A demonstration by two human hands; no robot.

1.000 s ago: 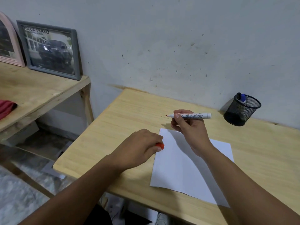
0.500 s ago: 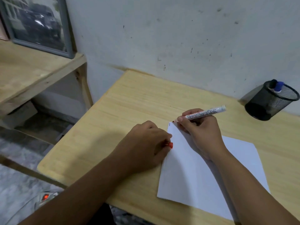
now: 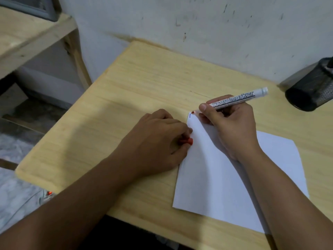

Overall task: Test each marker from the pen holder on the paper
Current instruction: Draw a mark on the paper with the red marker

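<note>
Wooden desk [image 3: 144, 83], side shelf [image 3: 27, 38], picture frame [image 3: 34, 8], scuffed wall [image 3: 198, 24].

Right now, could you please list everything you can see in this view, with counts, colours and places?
Table: one, light wood, against the wall.
Paper: one white sheet, on the table's near right part; a short dark stroke at its far left corner.
Marker: one, white barrel printed "Boardmarker", red tip at the paper's far left corner.
Cap: one, red, in the left hand's fingers at the paper's left edge.
Pen holder: one, black mesh, far right of the table, partly cut off.
Shelf: one, light wood, upper left.
Picture frame: one, grey, on the shelf, mostly cut off.
Left hand: holds the cap.
Right hand: holds the marker.
</note>
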